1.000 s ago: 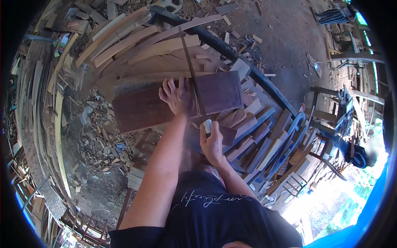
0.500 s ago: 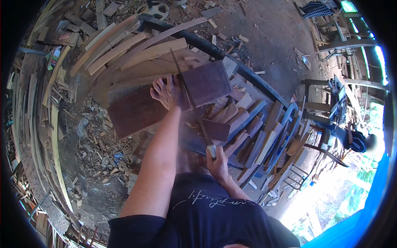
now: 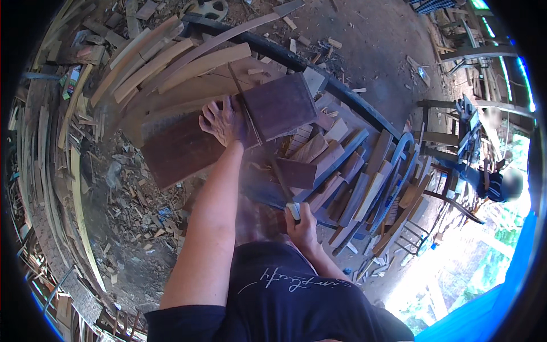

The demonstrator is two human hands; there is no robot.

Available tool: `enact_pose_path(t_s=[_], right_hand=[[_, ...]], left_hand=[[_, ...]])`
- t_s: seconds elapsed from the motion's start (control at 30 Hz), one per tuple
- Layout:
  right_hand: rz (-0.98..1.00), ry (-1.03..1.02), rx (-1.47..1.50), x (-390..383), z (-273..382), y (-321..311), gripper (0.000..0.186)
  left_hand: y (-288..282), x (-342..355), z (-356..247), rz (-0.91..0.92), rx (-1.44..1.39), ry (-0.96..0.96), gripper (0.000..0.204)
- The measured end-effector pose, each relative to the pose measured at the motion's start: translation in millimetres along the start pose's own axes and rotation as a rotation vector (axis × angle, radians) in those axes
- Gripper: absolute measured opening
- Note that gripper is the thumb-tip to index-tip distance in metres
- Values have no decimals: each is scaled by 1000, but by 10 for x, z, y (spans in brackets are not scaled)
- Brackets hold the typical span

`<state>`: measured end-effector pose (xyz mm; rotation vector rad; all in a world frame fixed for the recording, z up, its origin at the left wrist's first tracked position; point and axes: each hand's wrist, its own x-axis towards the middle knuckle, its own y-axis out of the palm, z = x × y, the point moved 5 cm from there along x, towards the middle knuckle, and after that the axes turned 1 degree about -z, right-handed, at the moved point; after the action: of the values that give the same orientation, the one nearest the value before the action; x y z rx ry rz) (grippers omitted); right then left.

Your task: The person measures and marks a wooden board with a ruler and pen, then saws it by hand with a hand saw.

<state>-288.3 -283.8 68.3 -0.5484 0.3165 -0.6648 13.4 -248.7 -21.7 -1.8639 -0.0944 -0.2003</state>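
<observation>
A wide dark reddish-brown board [image 3: 179, 149] lies at a slant in front of me, its right part reaching over stacked wood. My left hand [image 3: 225, 122] rests on top of it with fingers spread, close beside the saw. My right hand [image 3: 304, 229], nearer my body, is closed round the pale handle of a handsaw [image 3: 280, 178]. The long, narrow blade crosses the board, and its tip shows past the far edge. A dark line on the board runs along the blade. Below the board's right part sits a smaller dark wood block [image 3: 297, 173].
Wood pieces [image 3: 347, 171] are stacked to the right, beside a blue curved bow-saw-like frame [image 3: 405, 139]. Curved planks [image 3: 199, 67] lie beyond the board. Wood scraps [image 3: 142, 211] cover the ground at left. A dark beam [image 3: 356, 102] runs behind. Someone else [image 3: 493, 185] is at far right.
The view has shifted slightly, so the board and my left hand appear a little further left and up. The saw stays across the board in my right hand.
</observation>
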Motion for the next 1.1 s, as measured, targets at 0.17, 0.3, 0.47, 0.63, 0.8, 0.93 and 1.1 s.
enact_pose_path(t_s=[0.17, 0.3, 0.47, 0.63, 0.8, 0.93, 1.1], right_hand=[[-7, 10, 10, 886, 92, 328, 20], [-12, -30, -19, 812, 122, 328, 21], [21, 106, -34, -223, -79, -98, 23], [19, 131, 54, 652, -7, 248, 20], [12, 73, 38, 237, -105, 278, 23], [20, 89, 22, -161, -216, -52, 24], [-57, -37, 56, 844, -34, 359, 21]], left_hand=[[-54, -40, -285, -37, -13, 65, 30], [194, -60, -82, -13, 155, 35, 30], [65, -17, 12, -40, 50, 33, 28], [-60, -86, -363, 121, 35, 19, 32], [-65, 10, -53, 131, 104, 5, 32], [-6, -65, -123, 54, 136, 50, 30], [24, -63, -205, 70, 137, 56, 29]])
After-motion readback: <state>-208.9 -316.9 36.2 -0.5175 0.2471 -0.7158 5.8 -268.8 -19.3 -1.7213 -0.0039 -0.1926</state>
